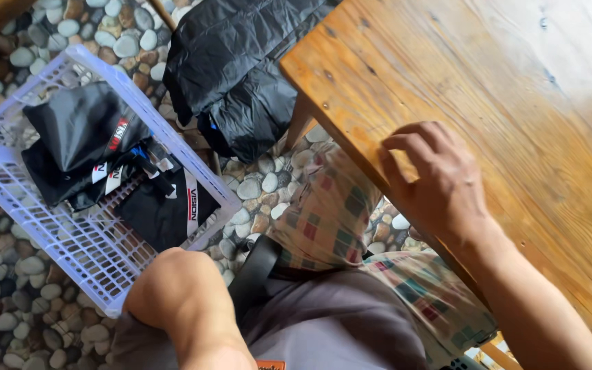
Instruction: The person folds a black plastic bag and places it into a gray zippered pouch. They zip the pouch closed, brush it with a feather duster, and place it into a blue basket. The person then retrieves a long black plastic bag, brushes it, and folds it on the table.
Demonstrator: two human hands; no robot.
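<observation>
My right hand point(433, 179) rests on the near edge of a wooden table point(515, 89), fingers bent with the tips on the wood and nothing in it. My left hand point(173, 288) hangs low beside the near corner of a white plastic basket point(56, 236). I see only its back; the fingers are hidden. Inside the basket lie several folded black fabric items point(83, 130) with white and red labels.
A black plastic bag point(234, 68) lies on the pebble floor point(8, 301) beside the table leg point(299, 120). My knee in checked cloth point(323, 212) sits between the basket and the table. A black strap point(255, 270) crosses my lap.
</observation>
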